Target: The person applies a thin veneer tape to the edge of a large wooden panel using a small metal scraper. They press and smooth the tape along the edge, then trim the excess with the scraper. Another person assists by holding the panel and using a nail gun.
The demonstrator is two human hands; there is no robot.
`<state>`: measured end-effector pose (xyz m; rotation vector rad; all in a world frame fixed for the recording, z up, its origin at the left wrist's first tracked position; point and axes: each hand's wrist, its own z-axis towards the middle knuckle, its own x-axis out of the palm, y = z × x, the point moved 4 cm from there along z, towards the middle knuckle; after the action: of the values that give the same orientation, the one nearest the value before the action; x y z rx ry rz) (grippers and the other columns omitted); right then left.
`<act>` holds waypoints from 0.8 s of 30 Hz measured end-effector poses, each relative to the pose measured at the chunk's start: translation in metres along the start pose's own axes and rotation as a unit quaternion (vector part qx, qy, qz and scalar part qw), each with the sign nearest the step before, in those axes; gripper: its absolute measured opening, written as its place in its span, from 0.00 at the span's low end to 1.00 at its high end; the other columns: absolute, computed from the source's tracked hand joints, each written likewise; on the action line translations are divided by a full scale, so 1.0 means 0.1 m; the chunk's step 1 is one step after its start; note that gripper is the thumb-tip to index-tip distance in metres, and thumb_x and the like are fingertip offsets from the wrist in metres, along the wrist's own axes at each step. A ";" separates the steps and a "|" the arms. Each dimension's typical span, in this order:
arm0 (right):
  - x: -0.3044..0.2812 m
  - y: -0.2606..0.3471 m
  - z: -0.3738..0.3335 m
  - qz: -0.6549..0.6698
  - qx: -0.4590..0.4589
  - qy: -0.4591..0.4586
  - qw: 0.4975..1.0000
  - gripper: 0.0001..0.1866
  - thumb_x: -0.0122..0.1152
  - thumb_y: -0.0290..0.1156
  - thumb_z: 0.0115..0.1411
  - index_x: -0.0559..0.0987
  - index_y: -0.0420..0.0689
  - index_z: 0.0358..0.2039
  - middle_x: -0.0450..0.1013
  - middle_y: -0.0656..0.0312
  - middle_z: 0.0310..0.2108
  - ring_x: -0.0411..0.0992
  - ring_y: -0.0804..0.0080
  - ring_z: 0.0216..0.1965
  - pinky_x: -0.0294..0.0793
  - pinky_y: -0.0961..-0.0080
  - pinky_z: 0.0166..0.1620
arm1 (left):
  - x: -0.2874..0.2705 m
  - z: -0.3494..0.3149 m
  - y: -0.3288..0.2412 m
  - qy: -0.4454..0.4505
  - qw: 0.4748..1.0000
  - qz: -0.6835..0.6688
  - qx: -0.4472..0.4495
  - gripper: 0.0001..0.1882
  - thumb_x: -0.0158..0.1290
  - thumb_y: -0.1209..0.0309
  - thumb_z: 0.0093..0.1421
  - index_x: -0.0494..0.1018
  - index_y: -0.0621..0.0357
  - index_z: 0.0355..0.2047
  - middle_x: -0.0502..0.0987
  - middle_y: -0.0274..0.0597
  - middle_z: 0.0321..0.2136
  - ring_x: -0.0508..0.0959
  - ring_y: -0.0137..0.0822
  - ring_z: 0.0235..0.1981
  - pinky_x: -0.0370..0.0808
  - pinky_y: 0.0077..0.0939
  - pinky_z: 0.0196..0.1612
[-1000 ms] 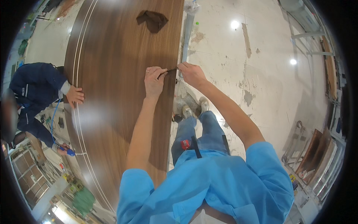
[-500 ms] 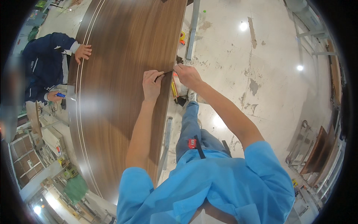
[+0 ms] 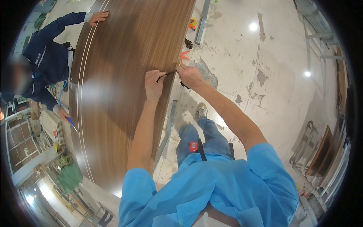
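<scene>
A large brown wood-grain panel (image 3: 124, 75) with two pale lines along its far left side lies in front of me. My left hand (image 3: 154, 86) rests over it near the right edge, thumb and fingers pinched on a thin dark strip (image 3: 170, 72). The strip runs across to my right hand (image 3: 190, 76), which is closed just off the panel's edge and seems to pinch its other end. Something small and yellow (image 3: 180, 64) shows at my right fingertips; I cannot tell what it is.
Across the panel, a co-worker's hand (image 3: 99, 17) lies on its edge; the other hand (image 3: 63, 114) holds a blue-handled tool (image 3: 70, 121). Metal bars (image 3: 203, 22) support the panel's right side. An orange object (image 3: 185, 55) and a tape roll (image 3: 193, 21) are beside it.
My hands keep their pinch while the panel and floor things shift in view. The co-worker's upper hand moved farther up the panel; the one with the blue-handled tool moved lower.
</scene>
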<state>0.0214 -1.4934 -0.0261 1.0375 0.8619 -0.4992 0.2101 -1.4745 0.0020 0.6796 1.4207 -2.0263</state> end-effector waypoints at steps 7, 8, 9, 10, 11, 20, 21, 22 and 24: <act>0.27 0.68 -0.69 -0.028 0.021 0.018 0.999 0.07 0.56 0.23 0.59 0.77 0.43 0.39 0.76 0.55 0.33 0.80 0.54 0.34 0.81 0.58 0.35 | -0.42 -0.85 0.04 -0.017 0.997 -0.021 0.067 0.06 0.66 0.76 0.56 0.84 0.58 0.35 0.81 0.40 0.35 0.78 0.42 0.42 0.74 0.36 0.48; 0.33 0.78 -0.80 -0.039 0.027 0.031 0.998 0.08 0.56 0.24 0.60 0.77 0.43 0.40 0.76 0.55 0.33 0.80 0.54 0.34 0.81 0.58 0.35 | -0.50 -0.99 0.05 -0.021 0.996 -0.030 0.084 0.06 0.66 0.76 0.56 0.83 0.59 0.35 0.81 0.40 0.35 0.78 0.43 0.41 0.74 0.36 0.47; 0.38 0.90 -0.92 -0.037 0.020 0.026 0.999 0.09 0.57 0.24 0.60 0.77 0.44 0.42 0.76 0.55 0.34 0.80 0.53 0.34 0.81 0.58 0.36 | -0.56 -1.15 0.09 -0.014 0.997 -0.034 0.074 0.06 0.66 0.76 0.55 0.83 0.59 0.34 0.81 0.41 0.34 0.78 0.44 0.40 0.74 0.37 0.47; 0.42 1.00 -1.03 -0.037 0.019 0.028 0.999 0.11 0.57 0.24 0.61 0.77 0.44 0.44 0.77 0.54 0.35 0.80 0.52 0.34 0.81 0.57 0.36 | -0.62 -1.29 0.11 -0.010 0.997 -0.042 0.067 0.06 0.66 0.76 0.54 0.83 0.58 0.33 0.81 0.41 0.34 0.78 0.44 0.40 0.74 0.37 0.47; 0.47 1.11 -1.15 -0.038 0.016 0.031 0.999 0.12 0.58 0.24 0.62 0.77 0.45 0.47 0.77 0.54 0.36 0.80 0.51 0.33 0.81 0.57 0.36 | -0.67 -1.41 0.14 -0.008 0.997 -0.050 0.061 0.06 0.66 0.76 0.53 0.82 0.58 0.32 0.81 0.41 0.33 0.78 0.45 0.39 0.74 0.38 0.47; 0.82 2.24 -2.20 -0.030 0.049 0.018 0.998 0.09 0.60 0.24 0.63 0.79 0.44 0.44 0.77 0.54 0.34 0.79 0.51 0.33 0.80 0.58 0.36 | -1.38 -2.75 0.18 0.002 0.996 -0.059 0.063 0.06 0.66 0.76 0.55 0.83 0.59 0.35 0.81 0.42 0.34 0.77 0.44 0.40 0.73 0.37 0.47; 0.85 2.36 -2.30 -0.038 0.049 0.020 0.998 0.09 0.60 0.24 0.63 0.79 0.45 0.43 0.77 0.54 0.34 0.79 0.51 0.33 0.80 0.58 0.36 | -1.45 -2.89 0.18 0.004 0.996 -0.060 0.061 0.06 0.66 0.76 0.55 0.83 0.59 0.34 0.81 0.42 0.34 0.77 0.45 0.40 0.73 0.37 0.47; 0.89 2.46 -2.39 -0.042 0.051 0.026 0.997 0.09 0.60 0.24 0.62 0.78 0.45 0.43 0.77 0.55 0.34 0.79 0.52 0.33 0.81 0.59 0.36 | -1.51 -3.02 0.19 0.006 0.996 -0.059 0.060 0.06 0.66 0.76 0.55 0.83 0.59 0.34 0.81 0.42 0.34 0.77 0.45 0.40 0.73 0.37 0.47; 0.94 2.65 -2.58 -0.029 0.047 0.024 0.998 0.10 0.61 0.25 0.61 0.78 0.46 0.43 0.76 0.56 0.34 0.79 0.53 0.33 0.81 0.60 0.36 | -1.64 -3.26 0.18 0.007 0.997 -0.054 0.059 0.07 0.66 0.77 0.55 0.83 0.59 0.34 0.81 0.42 0.34 0.77 0.45 0.40 0.73 0.37 0.47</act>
<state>0.1693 -1.1420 -0.0215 1.1167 0.9208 -0.5709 0.3665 -1.1440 0.0021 0.6812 1.3801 -2.2072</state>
